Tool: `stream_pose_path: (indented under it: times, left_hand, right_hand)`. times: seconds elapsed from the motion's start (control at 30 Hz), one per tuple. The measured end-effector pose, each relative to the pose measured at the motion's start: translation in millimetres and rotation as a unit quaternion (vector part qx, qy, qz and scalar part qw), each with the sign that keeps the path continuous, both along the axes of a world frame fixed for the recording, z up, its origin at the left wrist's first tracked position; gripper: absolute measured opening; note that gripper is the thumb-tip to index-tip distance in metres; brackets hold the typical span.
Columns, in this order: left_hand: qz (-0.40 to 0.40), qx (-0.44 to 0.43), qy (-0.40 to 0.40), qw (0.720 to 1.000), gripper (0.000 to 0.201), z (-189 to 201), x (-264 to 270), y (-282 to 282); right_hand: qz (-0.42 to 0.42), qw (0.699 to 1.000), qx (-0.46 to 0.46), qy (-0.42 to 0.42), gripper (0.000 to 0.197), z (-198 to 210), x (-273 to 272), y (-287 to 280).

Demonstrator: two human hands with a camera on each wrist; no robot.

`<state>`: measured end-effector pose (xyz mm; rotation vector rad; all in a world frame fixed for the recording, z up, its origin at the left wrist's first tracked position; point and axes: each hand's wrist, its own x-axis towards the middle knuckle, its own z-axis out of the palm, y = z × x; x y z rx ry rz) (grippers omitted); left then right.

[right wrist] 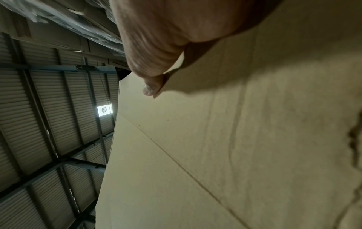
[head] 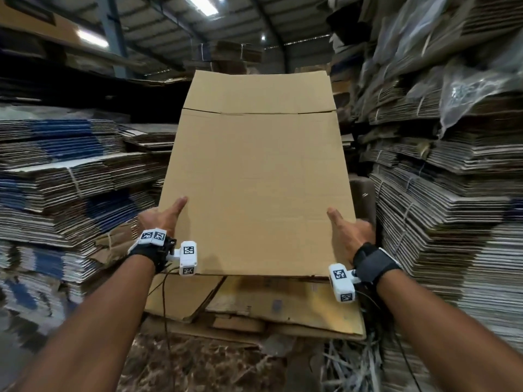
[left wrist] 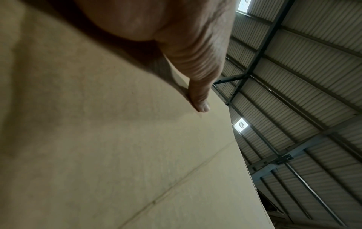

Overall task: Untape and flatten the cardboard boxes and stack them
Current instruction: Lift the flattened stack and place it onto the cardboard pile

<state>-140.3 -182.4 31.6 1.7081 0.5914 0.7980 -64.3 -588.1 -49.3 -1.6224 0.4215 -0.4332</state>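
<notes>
A large flattened brown cardboard box (head: 257, 176) is held up in front of me, tilted away, its upper flaps folded along a crease. My left hand (head: 162, 215) grips its left edge, thumb lying on the front face and the other fingers hidden behind. My right hand (head: 349, 226) grips the right edge the same way. In the left wrist view the thumb (left wrist: 197, 86) presses on the cardboard (left wrist: 98, 139). In the right wrist view the thumb (right wrist: 150, 74) presses on the cardboard (right wrist: 215, 139). Under the held box lies a low stack of flattened boxes (head: 254, 306).
Tall piles of bundled flattened cardboard (head: 65, 179) stand on the left, and more piles (head: 447, 179) rise on the right, some under plastic sheeting (head: 481, 86). Loose strips and scraps (head: 348, 369) litter the floor near me. A metal roof (left wrist: 293, 93) is overhead.
</notes>
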Motion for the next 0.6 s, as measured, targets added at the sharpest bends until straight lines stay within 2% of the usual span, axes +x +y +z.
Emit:
stream_pose_path:
  times: [0.03, 0.17, 0.33, 0.43, 0.53, 0.6]
  left_hand:
    - [0.004, -0.008, 0.004, 1.000, 0.064, -3.5, 21.8, 7.9]
    - [0.011, 0.017, 0.026, 0.999, 0.087, -10.3, 100.3, 30.8]
    - [-0.036, -0.002, 0.042, 0.998, 0.064, -18.0, 179.6, 42.0]
    - [-0.050, -0.008, 0.040, 0.998, 0.062, -34.1, 226.1, 52.2]
    - [-0.068, -0.006, 0.071, 0.995, 0.066, -51.9, 269.4, 58.3]
    - [-0.077, 0.010, 0.093, 0.993, 0.070, -63.2, 295.9, 58.6]
  right_hand:
    - [0.000, 1.000, -0.003, 0.002, 0.111, 2.7, 14.2, 1.9]
    - [0.008, 0.999, -0.029, 0.025, 0.094, 15.3, 66.4, 9.8]
    - [-0.001, 0.999, -0.026, 0.044, 0.090, 10.3, 138.5, 22.9]
    - [-0.002, 0.998, -0.032, 0.061, 0.081, 1.2, 173.7, 25.9]
    - [0.020, 0.998, 0.002, 0.067, 0.094, -16.1, 212.6, 23.4]
    - [0.080, 0.992, 0.031, 0.096, 0.095, -29.9, 237.1, 19.8]
